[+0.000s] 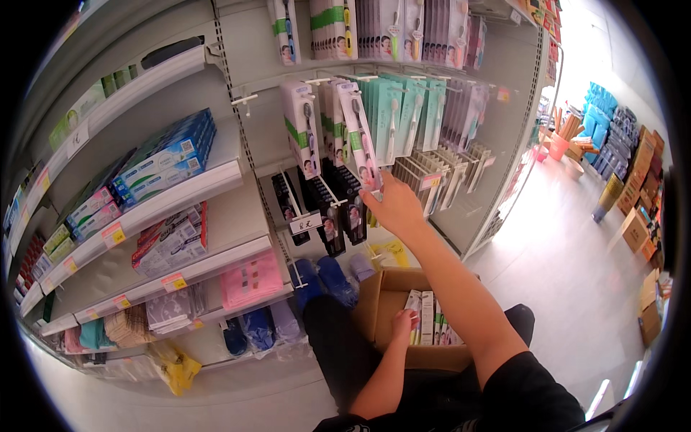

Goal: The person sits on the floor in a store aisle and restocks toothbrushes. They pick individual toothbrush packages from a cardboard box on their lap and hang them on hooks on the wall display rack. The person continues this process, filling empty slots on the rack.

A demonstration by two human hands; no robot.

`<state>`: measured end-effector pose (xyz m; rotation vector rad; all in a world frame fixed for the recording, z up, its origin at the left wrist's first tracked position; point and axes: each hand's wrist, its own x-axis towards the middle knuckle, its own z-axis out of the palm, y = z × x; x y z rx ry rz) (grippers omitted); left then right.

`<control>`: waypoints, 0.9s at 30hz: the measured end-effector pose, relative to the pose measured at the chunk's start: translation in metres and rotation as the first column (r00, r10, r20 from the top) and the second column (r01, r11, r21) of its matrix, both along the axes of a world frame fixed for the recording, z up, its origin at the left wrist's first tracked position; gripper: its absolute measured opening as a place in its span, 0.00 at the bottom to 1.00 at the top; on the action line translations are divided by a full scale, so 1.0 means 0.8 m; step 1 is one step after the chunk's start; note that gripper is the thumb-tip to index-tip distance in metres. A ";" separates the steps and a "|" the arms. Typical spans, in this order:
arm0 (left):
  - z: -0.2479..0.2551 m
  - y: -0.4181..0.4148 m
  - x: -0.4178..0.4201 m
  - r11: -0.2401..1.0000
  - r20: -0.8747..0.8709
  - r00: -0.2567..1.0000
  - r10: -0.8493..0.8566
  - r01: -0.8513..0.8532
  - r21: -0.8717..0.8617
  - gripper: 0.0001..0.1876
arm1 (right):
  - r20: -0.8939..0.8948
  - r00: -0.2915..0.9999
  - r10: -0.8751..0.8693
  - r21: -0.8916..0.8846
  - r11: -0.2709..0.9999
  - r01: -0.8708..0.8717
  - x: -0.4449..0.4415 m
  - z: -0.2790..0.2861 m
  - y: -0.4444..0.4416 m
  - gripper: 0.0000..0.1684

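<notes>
My right hand [397, 202] reaches up to the hanging display and grips the lower end of a packaged toothbrush [359, 135] with a pink-and-white card. That pack hangs tilted in front of others on a hook. Green toothbrush packs [394, 119] hang to its right, black packs [329, 216] below and to the left. My left hand [404, 324] is low over an open cardboard box [391, 302], at the left side of the packaged toothbrushes [428, 318] standing in it. Its fingers are curled; whether they hold a pack cannot be told.
Shelves on the left hold toothpaste boxes [156, 167] and folded pink towels [251, 281]. Wrapped blue slippers [337, 275] lie under the display. White hooks and a price tag [306, 222] jut outward. Cardboard cartons [634, 229] line the aisle's right side.
</notes>
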<state>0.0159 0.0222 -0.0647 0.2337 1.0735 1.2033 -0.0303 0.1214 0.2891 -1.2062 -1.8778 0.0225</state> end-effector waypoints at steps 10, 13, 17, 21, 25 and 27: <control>-0.028 0.008 0.010 0.999 0.034 0.999 0.036 -0.036 0.000 0.08 | -0.079 0.951 -0.298 -0.406 0.881 0.243 0.161 -0.274 -0.052 0.25; 0.006 -0.005 0.013 1.000 -0.024 1.000 0.009 -0.008 0.016 0.07 | 0.206 0.920 -0.334 -0.530 0.752 0.392 0.243 -0.398 -0.111 0.26; 0.008 -0.007 0.010 0.999 -0.121 0.992 -0.033 0.036 0.028 0.07 | 0.293 0.905 -0.309 -0.777 0.474 0.414 0.278 -0.431 -0.153 0.27; -0.003 -0.006 0.006 0.987 -0.376 0.923 -0.079 0.126 0.101 0.09 | 0.104 0.924 -0.367 -0.929 0.296 0.222 0.310 -0.459 -0.136 0.27; -0.025 0.013 -0.001 0.975 -0.643 0.757 -0.116 0.209 0.069 0.13 | 0.053 0.921 -0.387 -0.931 0.314 0.185 0.306 -0.462 -0.120 0.25; -0.028 0.024 0.001 0.962 -0.735 0.645 -0.211 0.269 -0.040 0.18 | -0.126 0.892 -0.434 -0.978 0.208 -0.037 0.304 -0.473 -0.110 0.27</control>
